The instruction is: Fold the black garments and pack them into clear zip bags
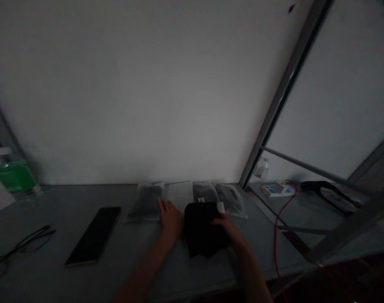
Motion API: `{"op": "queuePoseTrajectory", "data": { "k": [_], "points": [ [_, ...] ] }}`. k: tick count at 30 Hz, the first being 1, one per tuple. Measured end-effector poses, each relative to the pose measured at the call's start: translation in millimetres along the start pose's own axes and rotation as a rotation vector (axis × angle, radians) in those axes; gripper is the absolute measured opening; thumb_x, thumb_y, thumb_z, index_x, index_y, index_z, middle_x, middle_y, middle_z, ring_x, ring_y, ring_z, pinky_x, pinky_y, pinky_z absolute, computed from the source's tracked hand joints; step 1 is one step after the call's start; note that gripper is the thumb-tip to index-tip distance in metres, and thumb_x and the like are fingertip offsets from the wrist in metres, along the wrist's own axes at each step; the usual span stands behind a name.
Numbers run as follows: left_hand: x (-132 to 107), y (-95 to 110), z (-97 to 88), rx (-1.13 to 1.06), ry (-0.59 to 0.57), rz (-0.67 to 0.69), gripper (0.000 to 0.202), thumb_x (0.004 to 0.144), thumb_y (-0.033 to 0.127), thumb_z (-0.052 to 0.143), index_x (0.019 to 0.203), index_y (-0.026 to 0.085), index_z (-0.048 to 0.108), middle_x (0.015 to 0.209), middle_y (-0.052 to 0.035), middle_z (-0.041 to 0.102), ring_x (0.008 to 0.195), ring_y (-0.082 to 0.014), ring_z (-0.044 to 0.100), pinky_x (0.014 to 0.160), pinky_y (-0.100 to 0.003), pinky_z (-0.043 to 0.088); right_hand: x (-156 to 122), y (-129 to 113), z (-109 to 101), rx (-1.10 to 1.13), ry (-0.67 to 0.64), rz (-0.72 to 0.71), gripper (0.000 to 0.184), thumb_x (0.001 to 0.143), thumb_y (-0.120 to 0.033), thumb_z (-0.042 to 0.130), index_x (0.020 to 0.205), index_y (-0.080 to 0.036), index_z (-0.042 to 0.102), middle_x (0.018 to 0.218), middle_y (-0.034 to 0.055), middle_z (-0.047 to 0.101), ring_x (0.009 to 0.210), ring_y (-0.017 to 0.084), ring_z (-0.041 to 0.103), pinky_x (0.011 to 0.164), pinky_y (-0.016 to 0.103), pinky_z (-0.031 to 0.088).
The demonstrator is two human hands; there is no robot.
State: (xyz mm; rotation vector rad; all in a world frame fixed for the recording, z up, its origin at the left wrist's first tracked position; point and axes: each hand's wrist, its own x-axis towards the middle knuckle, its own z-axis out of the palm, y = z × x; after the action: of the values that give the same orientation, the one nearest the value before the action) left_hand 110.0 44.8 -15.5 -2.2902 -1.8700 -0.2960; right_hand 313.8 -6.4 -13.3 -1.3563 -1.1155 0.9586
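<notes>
The scene is very dim. A folded black cloth item (pixel 202 229) lies on the grey table (pixel 53 269), near several clear plastic bags (pixel 148 202) lined up along the wall. My left hand (pixel 170 219) rests flat beside the cloth's left edge, fingers stretched toward the bags. On the cloth's right side, my right hand (pixel 225 227) touches its upper right part with fingers curled over it; whether it grips is hard to see.
A dark phone (pixel 94 240) lies flat at left of centre. Eyeglasses (pixel 21 246) sit at the far left, a green-labelled bottle (pixel 13 174) behind them. A metal frame (pixel 283 92) rises at right, with a red cable (pixel 278 227) and small items beyond.
</notes>
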Motion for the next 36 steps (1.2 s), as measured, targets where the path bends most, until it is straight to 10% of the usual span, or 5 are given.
{"op": "queuePoseTrajectory", "data": {
  "k": [9,19,28,32,36],
  "points": [
    [-110,2,-0.3,-0.523,0.175,0.209,0.066,0.086,0.01,0.031,0.151,0.02,0.022,0.156,-0.01,0.033,0.142,-0.017,0.032,0.113,-0.039,0.036,-39,27,8,-0.143,0.062,-0.09,0.04,0.068,-0.041,0.073,0.101,-0.017,0.07,0.097,0.0103,0.073,0.089,0.03,0.069,0.08,0.041,0.054],
    [-126,59,-9.8,-0.552,0.092,-0.047,0.086,0.061,0.014,0.06,0.145,0.019,0.039,0.151,-0.0162,0.04,0.139,-0.0366,0.037,0.109,-0.053,0.037,-82,9,25,-0.054,0.005,0.071,0.067,0.078,-0.077,0.047,0.098,-0.019,0.074,0.103,0.0095,0.072,0.107,0.032,0.061,0.094,0.041,0.047],
    [-142,-19,-16.3,-0.908,0.182,-0.647,0.062,0.091,0.052,0.038,0.141,0.015,0.04,0.127,-0.0168,0.064,0.113,-0.0311,0.064,0.091,-0.047,0.054,-77,18,26,-0.401,0.041,-0.141,0.013,0.067,-0.026,0.068,0.079,-0.021,0.069,0.082,0.0048,0.071,0.087,0.029,0.066,0.087,0.041,0.049],
    [-159,-50,-8.8,-0.682,0.354,-0.464,0.064,0.089,0.043,0.047,0.146,0.019,0.031,0.154,-0.0174,0.034,0.136,-0.0348,0.042,0.104,-0.053,0.045,-73,22,19,-0.483,0.113,-0.29,0.054,0.06,-0.006,0.053,0.11,-0.02,0.064,0.115,0.0095,0.065,0.113,0.03,0.059,0.103,0.045,0.042],
    [-157,-48,0.3,-0.575,0.236,-0.114,0.043,0.091,0.037,0.044,0.131,0.025,0.055,0.153,-0.0115,0.039,0.137,-0.0297,0.042,0.106,-0.05,0.044,-83,5,30,-0.636,0.266,-0.419,0.045,0.073,-0.008,0.049,0.114,-0.022,0.062,0.135,0.0122,0.051,0.128,0.031,0.047,0.109,0.049,0.038]
  ]
}}
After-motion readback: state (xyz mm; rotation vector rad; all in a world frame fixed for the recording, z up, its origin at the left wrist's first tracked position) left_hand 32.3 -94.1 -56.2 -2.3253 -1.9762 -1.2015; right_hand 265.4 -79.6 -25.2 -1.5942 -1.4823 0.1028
